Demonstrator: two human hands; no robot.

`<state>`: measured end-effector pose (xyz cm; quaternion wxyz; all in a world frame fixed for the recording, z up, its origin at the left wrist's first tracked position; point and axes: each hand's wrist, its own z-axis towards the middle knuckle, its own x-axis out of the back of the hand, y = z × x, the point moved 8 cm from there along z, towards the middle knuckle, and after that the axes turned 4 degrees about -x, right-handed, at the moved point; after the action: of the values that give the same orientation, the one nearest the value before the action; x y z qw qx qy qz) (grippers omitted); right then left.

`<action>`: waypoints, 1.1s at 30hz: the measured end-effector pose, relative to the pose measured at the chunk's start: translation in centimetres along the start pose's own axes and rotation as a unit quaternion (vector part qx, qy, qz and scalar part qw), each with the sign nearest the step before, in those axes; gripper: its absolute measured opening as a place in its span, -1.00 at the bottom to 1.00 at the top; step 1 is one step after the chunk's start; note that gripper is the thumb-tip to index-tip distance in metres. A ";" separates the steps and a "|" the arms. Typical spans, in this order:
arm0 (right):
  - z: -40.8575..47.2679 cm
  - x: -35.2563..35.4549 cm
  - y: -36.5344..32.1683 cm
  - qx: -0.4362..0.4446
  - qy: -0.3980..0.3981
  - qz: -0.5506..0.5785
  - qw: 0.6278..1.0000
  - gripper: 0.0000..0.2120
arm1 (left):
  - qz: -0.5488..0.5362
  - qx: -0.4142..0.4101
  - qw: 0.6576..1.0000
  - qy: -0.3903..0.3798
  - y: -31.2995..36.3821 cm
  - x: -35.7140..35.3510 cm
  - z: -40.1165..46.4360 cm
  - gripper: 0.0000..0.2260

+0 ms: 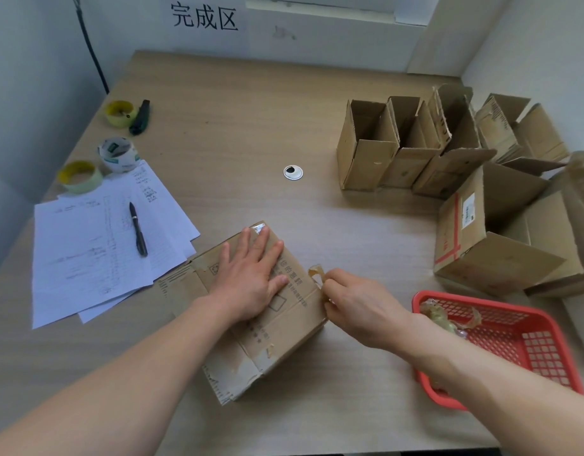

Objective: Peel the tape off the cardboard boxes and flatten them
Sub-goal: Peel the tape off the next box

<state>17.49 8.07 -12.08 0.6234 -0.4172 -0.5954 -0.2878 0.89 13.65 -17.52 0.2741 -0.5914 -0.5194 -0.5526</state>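
Observation:
A closed cardboard box [284, 327] lies in front of me on the table, with clear tape along its top seam. My left hand [251, 278] presses flat on the box top, fingers spread. My right hand [359, 307] is at the box's right edge and pinches a curled strip of brownish tape [317, 274] that stands up from that edge. Several open cardboard boxes [402, 149] stand at the back right, and a larger open box [488, 235] with red tape lies on its side at the right.
A red plastic basket [527, 340] holding crumpled tape sits at the right, under my right forearm. Paper sheets [86, 258] with a black pen [138, 230] lie at the left. Behind them are tape rolls [116, 154] and a dark cutter [140, 117]. A round cable grommet [292, 172] marks the table's middle.

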 end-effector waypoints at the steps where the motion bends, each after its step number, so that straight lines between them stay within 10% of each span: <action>1: -0.3 0.0 0.2 -0.008 0.005 0.013 1.000 -0.81 | 0.000 0.001 1.000 0.000 0.0 0.0 0.0 -0.38; 11: -1.1 0.7 -1.8 0.003 0.064 -0.044 0.997 -0.84 | -0.007 0.002 1.000 0.005 -0.1 -0.1 0.0 -0.37; 27: 0.6 -0.5 -2.0 0.018 -0.103 -0.137 0.985 -0.79 | 0.000 0.004 1.000 0.003 -0.1 0.0 0.0 -0.37; 33: 0.0 -0.6 -0.9 0.047 -0.090 0.013 0.995 -0.95 | -0.009 0.002 1.000 -0.010 0.1 0.1 0.0 -0.38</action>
<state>16.67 7.57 -12.54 0.5900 -0.4196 -0.6562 -0.2127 0.98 13.65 -17.42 0.2649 -0.5917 -0.5282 -0.5483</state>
